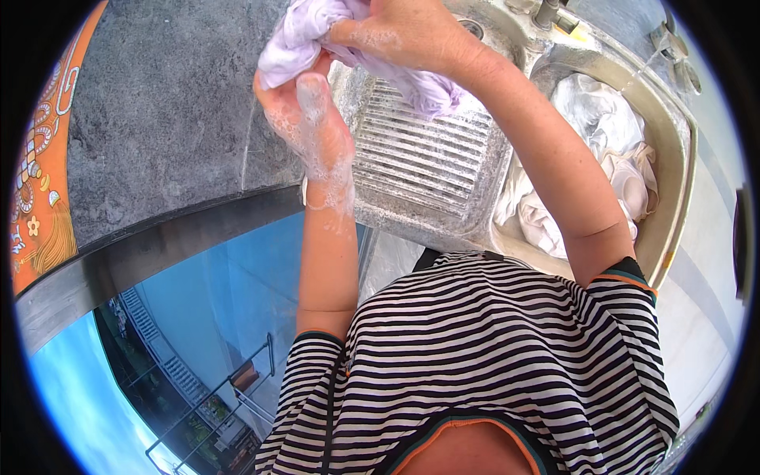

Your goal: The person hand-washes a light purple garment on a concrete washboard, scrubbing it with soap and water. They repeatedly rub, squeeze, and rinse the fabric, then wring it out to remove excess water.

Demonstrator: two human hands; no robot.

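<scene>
A wet lilac cloth (291, 49) is bunched up at the top of the head view, raised over the left edge of a sink's ribbed washboard (419, 158). My left hand (310, 119), coated in white suds down to the wrist, is closed around the lower side of the bunch. From above and to the right, my right hand (404, 36) grips the same cloth, with a little foam on its back. One loose end of the cloth hangs below my right hand, over the ribs. Some fingertips are hidden behind the fabric.
To the right, a deep sink basin (673, 190) holds several crumpled white and cream garments (606, 119). A tap (546, 13) stands at the back. Dark grey counter (166, 119) stretches leftward to an orange patterned cloth (38, 182). Thin water runs at the far right.
</scene>
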